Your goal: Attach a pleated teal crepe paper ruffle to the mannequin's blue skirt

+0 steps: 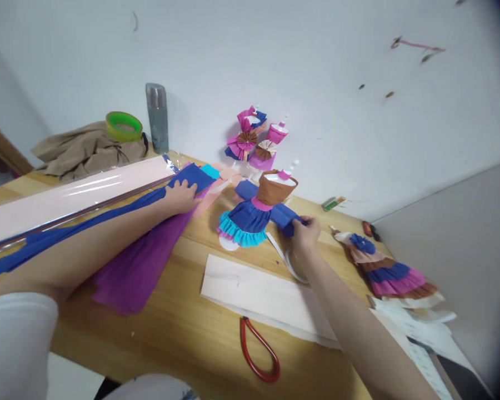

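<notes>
On the left, my left hand (180,196) lies spread with its palm down on the blue crepe paper (125,214), which rests over purple crepe paper (150,255). My right hand (307,232) is closed on the end of a blue paper strip (284,218). That strip lies behind a small dress figure (250,214) with a brown top, a pink waist and a blue skirt edged in turquoise ruffles. The figure stands upright between my hands. Just below my right hand is a roll of white tape (294,265), partly covered by it.
White paper (258,289) and red-handled scissors (260,353) lie in front. Finished paper figures (254,136) stand by the wall; another dress (387,269) lies right. At the left are a flask (157,119), green tape (124,126), brown cloth (91,147) and a wrapped pale pack (79,194).
</notes>
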A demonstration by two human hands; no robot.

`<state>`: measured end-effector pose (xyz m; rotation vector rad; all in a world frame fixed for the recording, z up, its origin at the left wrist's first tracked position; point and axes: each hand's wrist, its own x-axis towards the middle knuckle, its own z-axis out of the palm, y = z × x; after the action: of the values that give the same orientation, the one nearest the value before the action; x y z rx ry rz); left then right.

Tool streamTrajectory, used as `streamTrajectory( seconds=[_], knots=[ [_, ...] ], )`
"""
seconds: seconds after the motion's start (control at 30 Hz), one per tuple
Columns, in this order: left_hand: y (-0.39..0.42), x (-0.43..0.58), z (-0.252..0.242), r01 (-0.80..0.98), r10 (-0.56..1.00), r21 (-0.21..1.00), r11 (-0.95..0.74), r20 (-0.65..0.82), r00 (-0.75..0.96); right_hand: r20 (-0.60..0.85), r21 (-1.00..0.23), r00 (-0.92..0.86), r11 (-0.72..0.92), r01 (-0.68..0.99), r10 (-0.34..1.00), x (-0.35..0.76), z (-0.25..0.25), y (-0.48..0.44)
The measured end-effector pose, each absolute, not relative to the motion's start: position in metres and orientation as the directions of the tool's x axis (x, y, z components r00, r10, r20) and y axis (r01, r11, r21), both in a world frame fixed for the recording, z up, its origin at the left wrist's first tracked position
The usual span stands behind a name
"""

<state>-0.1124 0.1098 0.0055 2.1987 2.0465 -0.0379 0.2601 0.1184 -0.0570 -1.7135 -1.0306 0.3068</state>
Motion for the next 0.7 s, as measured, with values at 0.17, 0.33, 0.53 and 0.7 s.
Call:
streamTrajectory(
  seconds=[0.17, 0.33, 0.53, 0.7],
  knots=[
    [0.115, -0.113, -0.002, 0.996, 0.996, 0.074, -0.041, -0.074, 0.046, 0.190, -0.824, 0.454, -0.110, 0.556, 0.871, 0.269, -0.049, 0.100],
    [0.118, -0.106, 0.000, 0.985, 0.989, 0.104, -0.137, -0.044, 0.142, 0.273, -0.781, 0.367, -0.018, 0.624, 0.889, 0.266, -0.032, 0.083],
    [0.126, -0.143, 0.025, 0.998, 0.997, 0.070, 0.001, 0.076, -0.006, 0.381, -0.796, 0.325, 0.129, 0.591, 0.865, 0.261, -0.029, 0.048],
    [0.120, -0.166, 0.029, 0.997, 0.999, 0.071, -0.012, 0.054, 0.008, 0.335, -0.798, 0.198, 0.165, 0.580, 0.921, 0.265, -0.022, 0.010]
  ],
)
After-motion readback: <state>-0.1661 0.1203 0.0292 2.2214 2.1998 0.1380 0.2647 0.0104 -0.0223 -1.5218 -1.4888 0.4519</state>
